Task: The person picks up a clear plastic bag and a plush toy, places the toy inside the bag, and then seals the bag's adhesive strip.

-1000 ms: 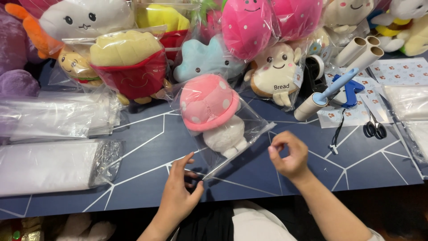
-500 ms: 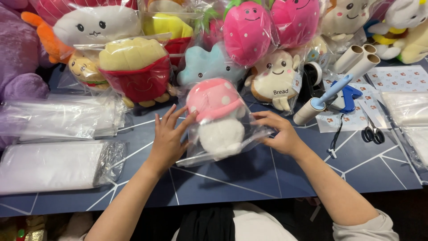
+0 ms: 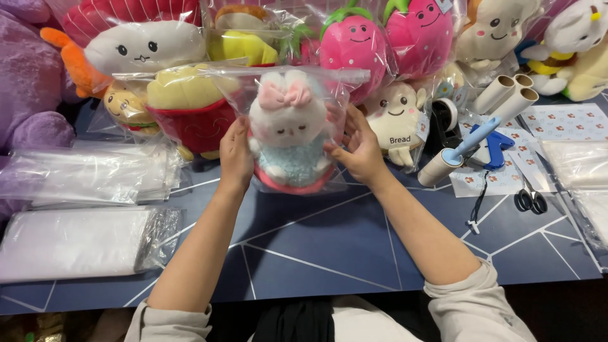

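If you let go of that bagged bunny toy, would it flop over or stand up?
Probably flop. The bagged plush toy looks soft and light, so it likely squashes easily. Its clear bag is crinkly and glossy, so it may slip; the left hand and right hand steady both sides. The rounded pink base hints it tips easily.

My left hand (image 3: pixel 235 155) and right hand (image 3: pixel 358 147) raised, palms facing inward, fingers spread, forearms stretched forward, grey sleeves pushed back

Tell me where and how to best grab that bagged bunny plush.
Grip the bagged bunny plush at its two flanks, as the left hand and right hand do. It stands upright and the clear bag is slippery and loose on top, so probably press through to the stuffed body.
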